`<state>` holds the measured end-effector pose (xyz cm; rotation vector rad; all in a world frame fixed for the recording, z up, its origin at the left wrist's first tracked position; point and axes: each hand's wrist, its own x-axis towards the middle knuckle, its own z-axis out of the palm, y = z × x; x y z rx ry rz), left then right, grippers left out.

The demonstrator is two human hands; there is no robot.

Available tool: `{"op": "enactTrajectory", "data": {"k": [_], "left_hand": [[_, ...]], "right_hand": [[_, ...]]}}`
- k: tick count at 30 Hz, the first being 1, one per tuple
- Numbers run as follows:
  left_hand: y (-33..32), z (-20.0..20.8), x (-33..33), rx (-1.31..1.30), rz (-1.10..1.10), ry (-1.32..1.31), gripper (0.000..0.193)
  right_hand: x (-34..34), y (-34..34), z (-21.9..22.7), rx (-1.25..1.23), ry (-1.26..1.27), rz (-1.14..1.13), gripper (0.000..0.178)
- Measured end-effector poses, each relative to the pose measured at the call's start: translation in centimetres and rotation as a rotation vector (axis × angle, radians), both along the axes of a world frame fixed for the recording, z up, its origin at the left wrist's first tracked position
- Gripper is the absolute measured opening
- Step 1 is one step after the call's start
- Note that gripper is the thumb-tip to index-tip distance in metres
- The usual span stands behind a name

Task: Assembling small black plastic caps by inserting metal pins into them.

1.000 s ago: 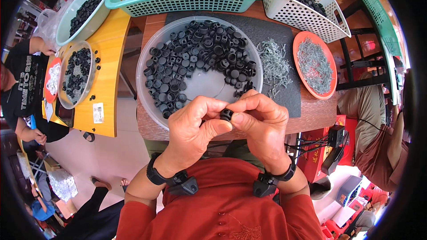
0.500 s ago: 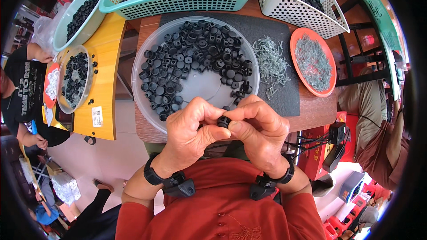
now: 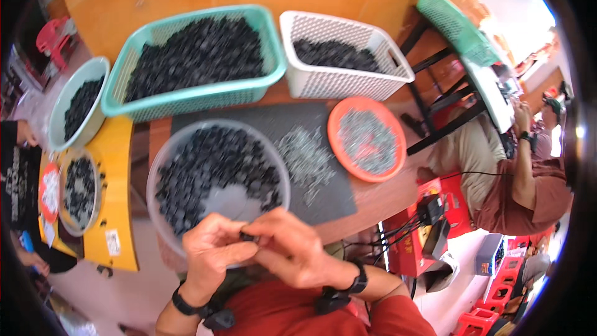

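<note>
My left hand [image 3: 211, 258] pinches a small round black plastic part [image 3: 247, 237] between thumb and fingertips. The fingers of my right hand [image 3: 289, 249] are closed against the same part from the other side. Both hands are over the near edge of a clear round tub [image 3: 227, 201], which holds many similar black parts. To the tub's right, loose thin metal pins [image 3: 309, 160] lie heaped on a dark mat [image 3: 333, 199]. Motion blur and my fingers hide the part's details.
Behind the tub stand a teal basket [image 3: 205, 101] and a white basket [image 3: 339, 86], both with black parts. An orange plate [image 3: 368, 178] of pins sits at the right. People are at both sides; a yellow table [image 3: 121, 205] stands at left, red stools [image 3: 479, 320] lower right.
My view has tilted up and turned, so the table and baskets appear lower. Both hands sit lower and further left in the picture, the black part still between them.
</note>
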<state>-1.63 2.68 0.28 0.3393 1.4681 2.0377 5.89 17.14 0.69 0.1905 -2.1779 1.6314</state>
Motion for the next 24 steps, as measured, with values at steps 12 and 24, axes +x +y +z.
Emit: {"op": "enactTrajectory", "data": {"k": [12,24], "left_hand": [[0.7,2.0,0.0,-0.042,-0.058,-0.073,0.031],[-0.4,-0.1,-2.0,-0.469,-0.116,0.57,0.016]], "right_hand": [[-1.0,4.3,-0.4,0.688,0.244,-0.299,0.03],[-8.3,30.0,6.0,0.933,-0.156,-0.892,0.035]]}}
